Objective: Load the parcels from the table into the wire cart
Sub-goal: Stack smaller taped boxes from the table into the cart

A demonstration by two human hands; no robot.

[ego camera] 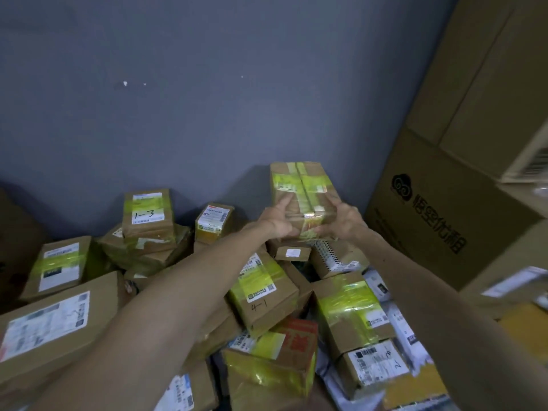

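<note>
I hold one brown cardboard parcel [302, 191], wrapped in yellow-green tape, above the far side of the heap, close to the grey wall. My left hand [277, 219] grips its near left edge, fingers on the top face. At its near right corner my right hand [345, 219] grips it too. Below lies a heap of several taped parcels [261, 289], some marked "1-3" [146, 213] and "4-1". No wire cart is in view, and the heap hides the table.
Large stacked cartons [444, 209] with black printed characters rise at the right, close to the held parcel. The grey wall [207, 99] closes off the back. White plastic mail bags [406, 327] lie among the boxes at the lower right.
</note>
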